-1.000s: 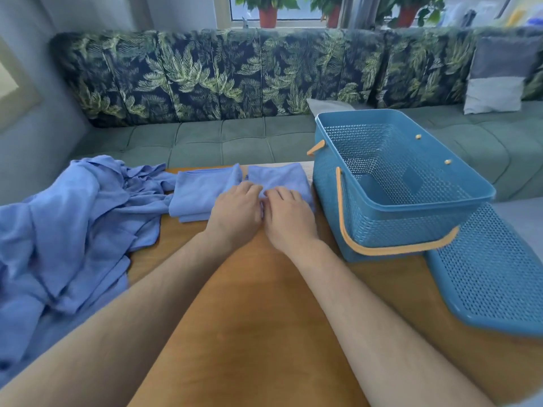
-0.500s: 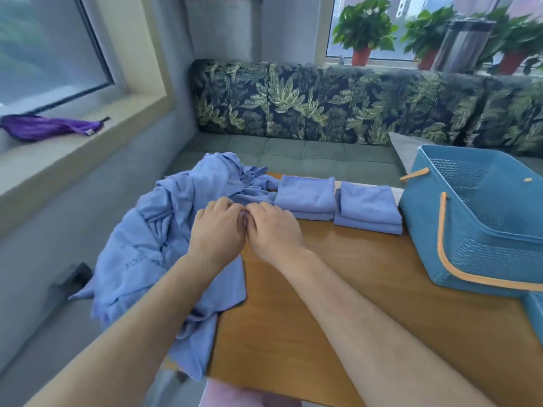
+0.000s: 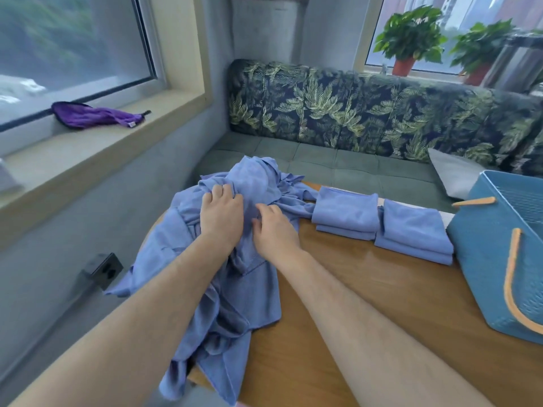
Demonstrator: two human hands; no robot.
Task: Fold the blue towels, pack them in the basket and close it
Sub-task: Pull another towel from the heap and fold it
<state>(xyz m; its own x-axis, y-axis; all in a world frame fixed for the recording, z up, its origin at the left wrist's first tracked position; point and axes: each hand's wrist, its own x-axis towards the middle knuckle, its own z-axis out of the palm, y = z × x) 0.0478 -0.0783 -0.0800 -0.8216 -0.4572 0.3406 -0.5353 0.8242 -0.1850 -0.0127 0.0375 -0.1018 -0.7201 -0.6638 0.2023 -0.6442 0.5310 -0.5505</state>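
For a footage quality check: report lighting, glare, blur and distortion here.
Head view: soft daylight, no hard shadows; faint glare on the table by the folded towels; wide-angle distortion tilts the window frame; scene outside it blurred; pile sharp.

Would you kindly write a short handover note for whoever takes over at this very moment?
Left hand: grips the unfolded towel pile.
Right hand: pinches the same pile beside it.
Things: the pile lies on the wooden table's left end, partly hanging over. The first folded stack and second folded stack lie side by side between the pile and the blue basket, which is open; its lid is out of view.
Done: two stacks folded.
Left: fold the pile, pack everything, close the basket.
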